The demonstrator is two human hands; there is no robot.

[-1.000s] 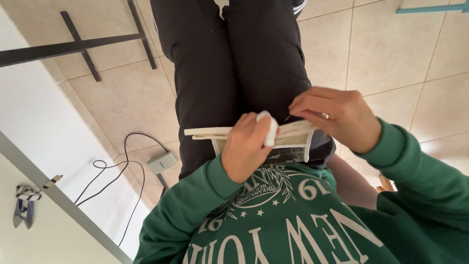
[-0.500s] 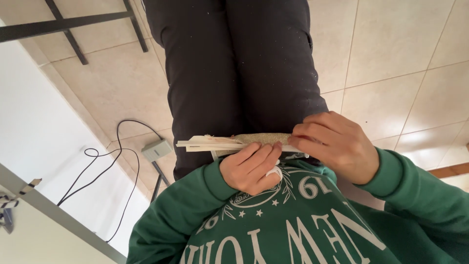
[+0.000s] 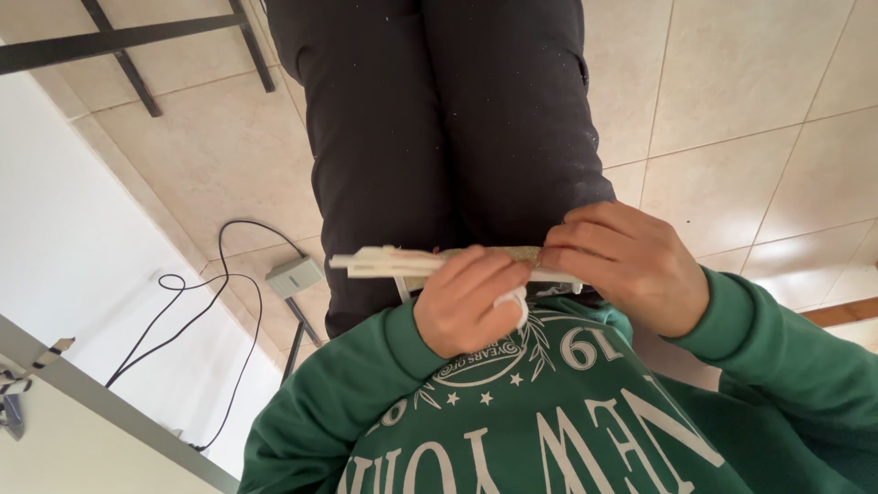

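Flat whitish panel (image 3: 393, 263) held edge-on at waist height over the tiled floor (image 3: 750, 110): right hand (image 3: 631, 265), fingers pinched on its end, steadies it, while left hand (image 3: 466, 306) grips underneath w/ a white cloth (image 3: 512, 306) bunched in closed fingers.

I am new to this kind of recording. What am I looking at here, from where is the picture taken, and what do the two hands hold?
The picture comes from a camera worn on a person's head, looking straight down. So you see the person's own green sweatshirt at the bottom, dark trousers above it, and the beige tiled floor behind.

No machine is here, only two bare hands. The left hand and the right hand together hold a flat, pale object, seen edge-on, so its kind is unclear. The left hand also grips something small and white, perhaps a cloth or tissue.

On the floor lie a small grey box and a black cable, beside a white wall.
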